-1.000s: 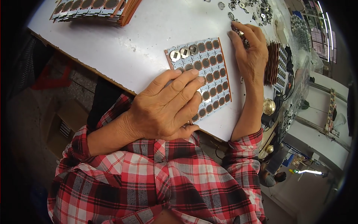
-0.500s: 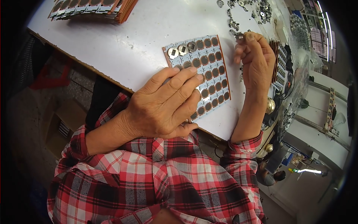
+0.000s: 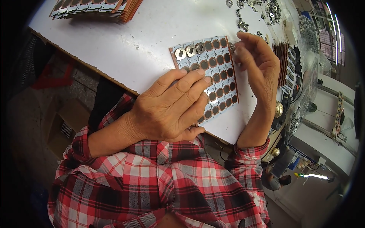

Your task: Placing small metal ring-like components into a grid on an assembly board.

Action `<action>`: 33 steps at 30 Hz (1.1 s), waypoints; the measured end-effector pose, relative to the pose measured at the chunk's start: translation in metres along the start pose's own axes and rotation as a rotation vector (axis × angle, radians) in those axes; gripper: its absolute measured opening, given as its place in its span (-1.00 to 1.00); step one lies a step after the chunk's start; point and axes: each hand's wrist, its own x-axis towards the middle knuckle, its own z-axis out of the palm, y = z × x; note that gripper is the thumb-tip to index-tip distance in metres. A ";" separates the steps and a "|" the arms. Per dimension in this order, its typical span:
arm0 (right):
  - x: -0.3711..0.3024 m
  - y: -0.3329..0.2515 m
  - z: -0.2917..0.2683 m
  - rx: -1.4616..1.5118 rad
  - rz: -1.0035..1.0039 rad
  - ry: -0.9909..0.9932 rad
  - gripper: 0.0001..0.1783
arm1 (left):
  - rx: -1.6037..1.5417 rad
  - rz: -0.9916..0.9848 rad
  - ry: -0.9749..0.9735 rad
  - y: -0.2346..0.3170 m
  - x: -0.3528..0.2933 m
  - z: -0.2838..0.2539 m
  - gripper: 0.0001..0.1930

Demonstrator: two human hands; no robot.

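A pale circuit board panel (image 3: 221,92) with rows of dark round pads and copper-coloured side edges lies at the table's near edge. Three round silvery metal clips, one of them a shiny clip (image 3: 180,54), sit on its far left pads. My left hand (image 3: 167,104) spans the panel's left part, fingers over the top and thumb at the near edge, gripping it and hiding several pads. Beside the panel's far right corner, my right hand (image 3: 258,62) has a small metal clip (image 3: 232,47) at its fingertips, its index finger lifted away. The exact hold is partly hidden.
Loose metal clips (image 3: 272,15) are scattered at the far right of the white table (image 3: 114,49). A stack of similar panels (image 3: 91,9) stands at the far left, another stack (image 3: 283,64) right of my right hand. Cables and plastic bags crowd the right side.
My right hand has brought the metal clip from the scattered pieces toward the panel's far right corner, and its index finger has spread. My left hand stays on the panel. The view has shifted slightly.
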 end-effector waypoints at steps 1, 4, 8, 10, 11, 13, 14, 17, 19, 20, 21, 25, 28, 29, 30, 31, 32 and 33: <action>0.001 0.007 -0.001 -0.048 -0.063 -0.021 -0.71 | -0.004 -0.002 0.001 0.000 0.001 0.000 -0.46; 0.003 0.012 -0.002 -0.128 -0.111 -0.054 -0.72 | -0.011 -0.015 0.022 0.000 0.000 0.002 -0.51; 0.003 0.008 -0.002 -0.116 -0.068 -0.026 -0.86 | -0.018 -0.019 0.031 0.001 0.000 0.001 -0.56; 0.002 0.003 0.003 -0.018 -0.111 0.104 -0.91 | -0.005 -0.007 0.024 -0.001 0.001 0.000 -0.51; 0.001 0.001 0.003 0.028 -0.119 0.099 -0.90 | 0.001 0.008 0.019 -0.002 0.001 0.000 -0.46; -0.004 -0.007 0.004 0.121 -0.138 0.051 -0.92 | -0.005 0.006 0.019 -0.002 0.002 0.002 -0.46; -0.005 -0.009 0.005 0.128 -0.138 0.045 -0.92 | -0.016 0.008 0.024 -0.001 0.002 0.002 -0.46; -0.013 -0.017 0.013 0.206 -0.008 -0.219 -0.93 | -0.039 0.010 0.022 -0.001 0.001 0.000 -0.46; -0.013 -0.018 0.021 0.097 -0.042 -0.207 -0.93 | -0.053 0.009 0.025 -0.001 0.001 0.000 -0.46; -0.013 -0.018 0.024 -0.013 -0.079 -0.194 -0.92 | -0.053 0.012 0.031 -0.002 0.001 0.001 -0.46; -0.013 -0.022 0.025 -0.095 -0.108 -0.209 -0.92 | -0.054 0.016 0.037 -0.001 0.001 0.001 -0.46; -0.007 -0.011 0.031 -0.206 -0.295 -0.189 -0.93 | -0.078 0.007 0.058 -0.001 0.001 0.004 -0.46; -0.007 -0.014 0.032 -0.281 -0.326 -0.171 -0.93 | -0.082 0.013 0.055 -0.001 0.002 0.003 -0.46; -0.006 -0.014 0.032 -0.279 -0.340 -0.184 -0.92 | -0.085 0.011 0.051 -0.001 0.001 0.003 -0.46; -0.006 -0.014 0.032 -0.277 -0.355 -0.196 -0.92 | -0.088 0.008 0.047 -0.001 0.001 0.003 -0.46; -0.006 -0.014 0.031 -0.279 -0.355 -0.196 -0.92 | -0.088 0.008 0.049 -0.001 0.001 0.002 -0.46; -0.006 -0.015 0.031 -0.288 -0.340 -0.198 -0.91 | -0.092 0.009 0.035 -0.001 0.001 0.001 -0.46; -0.005 -0.015 0.030 -0.296 -0.325 -0.200 -0.91 | -0.095 0.009 0.021 -0.001 0.001 0.000 -0.46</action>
